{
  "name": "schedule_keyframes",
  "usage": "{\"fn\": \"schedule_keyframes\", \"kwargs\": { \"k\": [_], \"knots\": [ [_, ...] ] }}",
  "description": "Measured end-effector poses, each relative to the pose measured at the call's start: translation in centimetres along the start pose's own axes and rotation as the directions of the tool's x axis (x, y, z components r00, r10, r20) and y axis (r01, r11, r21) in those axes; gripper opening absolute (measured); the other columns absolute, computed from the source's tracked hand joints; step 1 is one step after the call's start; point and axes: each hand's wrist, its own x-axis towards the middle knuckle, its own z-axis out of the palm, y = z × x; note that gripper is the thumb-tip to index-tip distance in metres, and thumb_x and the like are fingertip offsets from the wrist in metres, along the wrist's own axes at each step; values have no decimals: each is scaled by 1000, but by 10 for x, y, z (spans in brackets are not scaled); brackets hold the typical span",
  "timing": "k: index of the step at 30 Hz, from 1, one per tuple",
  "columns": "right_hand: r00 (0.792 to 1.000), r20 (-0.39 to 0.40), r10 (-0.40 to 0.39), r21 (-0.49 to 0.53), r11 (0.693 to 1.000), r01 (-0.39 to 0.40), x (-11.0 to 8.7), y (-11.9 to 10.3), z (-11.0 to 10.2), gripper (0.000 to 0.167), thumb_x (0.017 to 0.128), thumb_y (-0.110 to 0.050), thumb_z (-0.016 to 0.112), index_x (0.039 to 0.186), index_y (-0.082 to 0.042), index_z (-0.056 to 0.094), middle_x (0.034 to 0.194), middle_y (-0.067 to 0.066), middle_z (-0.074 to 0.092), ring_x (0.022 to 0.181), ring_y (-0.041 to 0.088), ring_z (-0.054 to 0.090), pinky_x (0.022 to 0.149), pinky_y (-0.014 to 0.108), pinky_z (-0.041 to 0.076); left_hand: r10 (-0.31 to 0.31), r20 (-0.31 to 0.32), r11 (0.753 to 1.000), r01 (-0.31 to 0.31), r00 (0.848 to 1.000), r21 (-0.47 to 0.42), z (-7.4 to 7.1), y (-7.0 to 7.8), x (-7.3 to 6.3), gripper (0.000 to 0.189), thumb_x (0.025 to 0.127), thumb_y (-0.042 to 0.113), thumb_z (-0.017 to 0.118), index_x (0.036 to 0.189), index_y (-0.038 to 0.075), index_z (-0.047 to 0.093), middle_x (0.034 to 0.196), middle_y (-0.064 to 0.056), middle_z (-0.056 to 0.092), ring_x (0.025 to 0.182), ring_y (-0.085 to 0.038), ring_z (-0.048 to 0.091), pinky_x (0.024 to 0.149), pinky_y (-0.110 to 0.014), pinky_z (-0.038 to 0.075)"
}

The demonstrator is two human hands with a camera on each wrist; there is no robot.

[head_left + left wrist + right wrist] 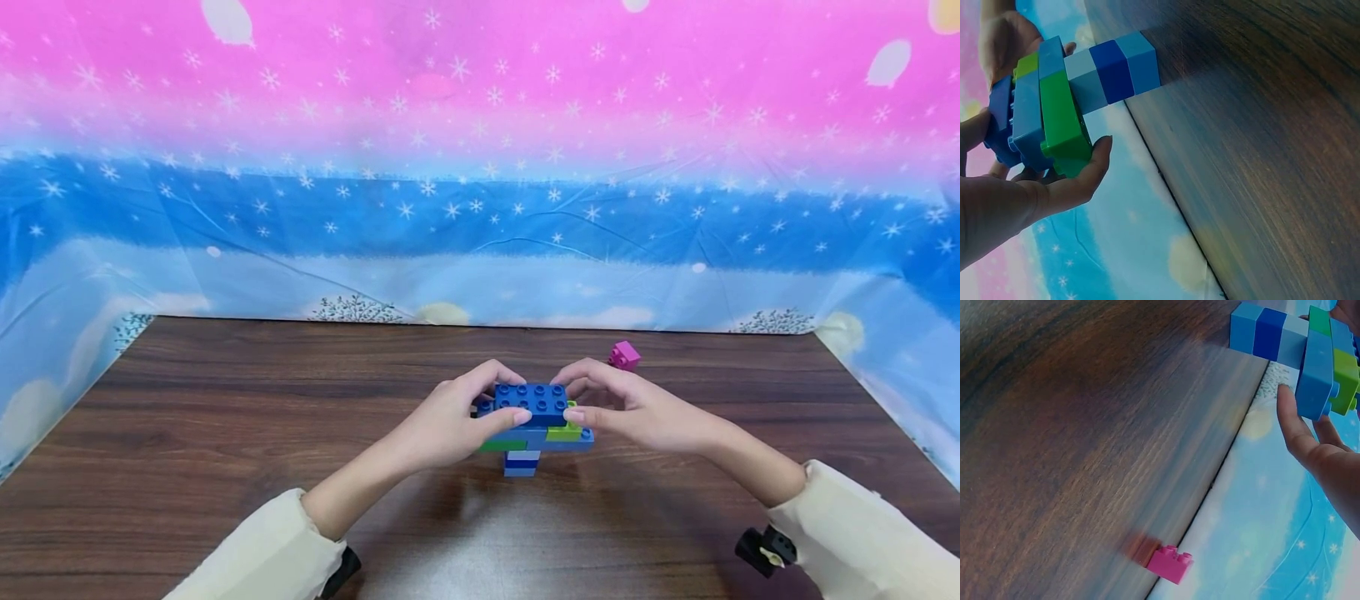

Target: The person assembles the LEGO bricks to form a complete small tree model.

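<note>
A build of toy building bricks (558, 442) stands on a narrow column (521, 464) of light blue, dark blue and pale bricks. A dark blue eight-stud brick (531, 398) tops it, with lime (1344, 375), green (1061, 115) and mid-blue bricks below. My left hand (459, 417) grips the left end, thumb on the dark blue brick and a finger beneath the green brick. At the other end, my right hand (639, 408) holds the dark blue brick's right corner between thumb and fingers; part of its grip is hidden behind the build.
A pink brick (624, 355) lies beyond my right hand, close to the far edge of the dark wooden table (247, 400). A pink and blue snowflake-patterned cloth (480, 217) hangs behind the table and along its sides.
</note>
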Motion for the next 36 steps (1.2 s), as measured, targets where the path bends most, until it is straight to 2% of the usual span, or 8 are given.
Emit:
{"fn": "schedule_keyframes", "kwargs": {
  "k": [6, 15, 22, 26, 30, 36],
  "knots": [
    [1000, 5, -7, -15, 1000, 7, 1, 1, -1, 31, 96, -20, 49, 126, -17, 45, 113, 6, 56, 106, 21, 53, 81, 38, 47, -2, -2, 1000, 2, 1000, -24, 0, -1, -1, 29, 91, 26, 58, 116, 13, 54, 95, -4, 60, 79, -17, 55, 64, -30, 45],
    [1000, -1, -17, -17, 1000, 17, 1, 1, -1, 31, 95, -19, 50, 126, -17, 45, 113, 6, 56, 106, 22, 53, 81, 38, 47, -1, 5, 1000, 2, 1000, -31, 0, -1, -1, 30, 91, 29, 56, 117, 14, 54, 96, -3, 60, 83, -16, 55, 67, -30, 45],
    [1000, -8, -18, -23, 1000, 17, 1, 1, -1, 30, 95, -19, 50, 126, -17, 45, 114, 5, 56, 107, 21, 53, 81, 37, 47, -18, 24, 1000, 18, 1000, -1, -4, -2, -1, 38, 90, 30, 58, 124, 15, 50, 105, -5, 59, 98, -21, 56, 78, -36, 46],
    [999, -21, -29, -34, 999, 28, 1, -1, -1, 30, 95, -19, 51, 125, -16, 47, 115, 4, 56, 108, 20, 53, 82, 36, 47, -35, 21, 999, 34, 999, 19, -6, -4, -4, 43, 86, 20, 65, 125, 14, 49, 112, -7, 58, 107, -24, 53, 85, -40, 45],
    [998, -45, -41, -62, 997, 39, 1, -5, -1, 30, 93, -19, 54, 122, -15, 51, 114, 1, 58, 106, 18, 54, 81, 34, 48, -32, 27, 999, 31, 999, 30, -7, -6, -5, 40, 85, 10, 65, 122, 11, 51, 110, -6, 60, 102, -22, 56, 83, -38, 46],
    [997, -71, -38, -58, 998, 33, 1, -11, 1, 32, 92, -18, 56, 123, -13, 52, 113, 3, 57, 97, 20, 57, 75, 35, 50, -26, 16, 998, 25, 1000, 54, -6, -7, -6, 35, 85, 10, 65, 117, 9, 53, 105, -4, 62, 95, -18, 58, 79, -35, 47]
  ]
}}
